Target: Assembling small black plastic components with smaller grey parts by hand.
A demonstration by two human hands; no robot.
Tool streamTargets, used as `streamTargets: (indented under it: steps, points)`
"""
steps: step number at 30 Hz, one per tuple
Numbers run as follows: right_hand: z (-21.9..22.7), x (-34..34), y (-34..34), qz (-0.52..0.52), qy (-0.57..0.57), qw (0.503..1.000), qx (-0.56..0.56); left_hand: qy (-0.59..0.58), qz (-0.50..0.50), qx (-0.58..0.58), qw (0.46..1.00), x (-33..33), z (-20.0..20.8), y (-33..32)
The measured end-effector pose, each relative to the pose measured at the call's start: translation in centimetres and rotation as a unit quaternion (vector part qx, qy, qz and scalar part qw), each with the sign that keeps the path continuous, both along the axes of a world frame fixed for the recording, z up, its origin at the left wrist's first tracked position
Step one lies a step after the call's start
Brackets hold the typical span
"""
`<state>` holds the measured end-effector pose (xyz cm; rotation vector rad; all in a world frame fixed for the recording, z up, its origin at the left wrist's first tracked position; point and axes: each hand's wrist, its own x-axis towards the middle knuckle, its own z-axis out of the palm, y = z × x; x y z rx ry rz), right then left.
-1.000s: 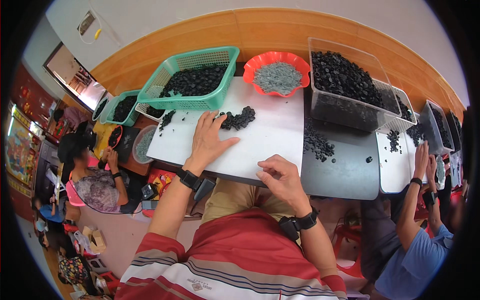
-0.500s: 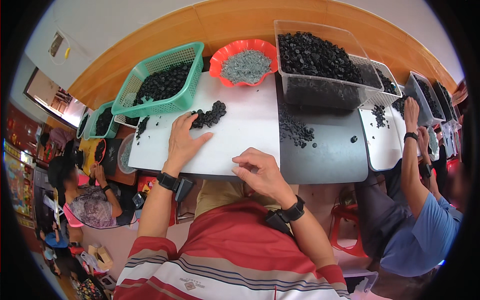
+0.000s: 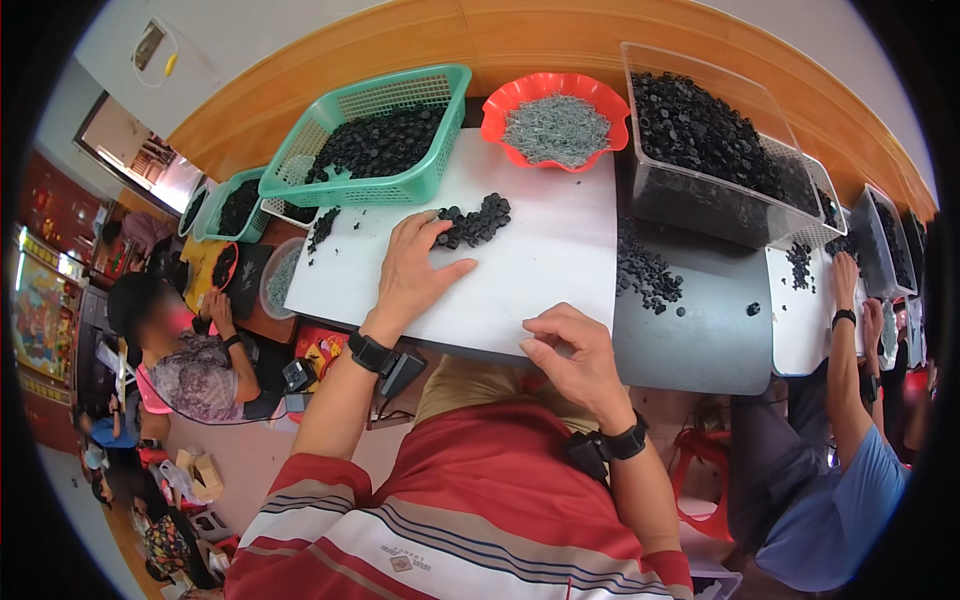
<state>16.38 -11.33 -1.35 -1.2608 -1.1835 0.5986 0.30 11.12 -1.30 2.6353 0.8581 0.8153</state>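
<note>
A small pile of black round parts [image 3: 482, 222] lies on the white board [image 3: 540, 230] in front of me. My left hand [image 3: 420, 268] rests at the near left end of this pile, its fingertips at the parts and its thumb spread away. Over the board's near edge is my right hand [image 3: 578, 355], its fingers curled and thumb drawn in toward the forefinger. Whatever may be between those fingertips is too small or hidden to make out. Both my wrists carry black straps with small boxes.
Behind the board stand a green basket [image 3: 385, 190] of black parts, a red scalloped bowl [image 3: 492, 125] of small grey pieces and a clear bin [image 3: 720, 205] of black parts. Loose parts [image 3: 650, 275] lie on the dark tabletop [image 3: 700, 345]. People work on both sides.
The whole scene has shifted rightward in view as my head turned. My left hand stays by the pile, and my right hand remains curled near the board's edge.
</note>
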Motion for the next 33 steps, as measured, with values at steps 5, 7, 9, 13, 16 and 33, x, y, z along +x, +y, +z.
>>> streamTargets:
  steps: [5, 7, 9, 13, 16, 33]
  points:
    - [-0.2, -0.2, 0.0, -0.01, 0.006, 1.0, -0.013, 0.075, -0.019, 0.046, 0.996, 0.4, 1.4, 0.1]
    - [-0.3, -0.2, 0.0, -0.013, 0.005, 1.0, -0.009, 0.102, -0.048, 0.076, 0.991, 0.5, 1.9, 0.7]
    - [-0.2, -0.2, 0.0, -0.019, -0.01, 1.0, -0.01, 0.127, -0.077, 0.107, 0.983, 0.7, 2.1, 1.2]
    - [-0.1, -0.4, 0.0, -0.028, -0.007, 1.0, -0.006, 0.138, -0.113, 0.052, 0.983, 0.7, 1.8, 1.6]
    - [-0.3, -0.4, 0.0, -0.03, -0.013, 0.999, -0.016, 0.12, -0.123, 0.043, 0.984, 0.6, 1.7, 1.5]
    - [-1.0, -0.9, 0.2, -0.053, 0.017, 0.998, -0.03, 0.035, -0.139, 0.016, 0.99, -1.0, 1.3, 1.3]
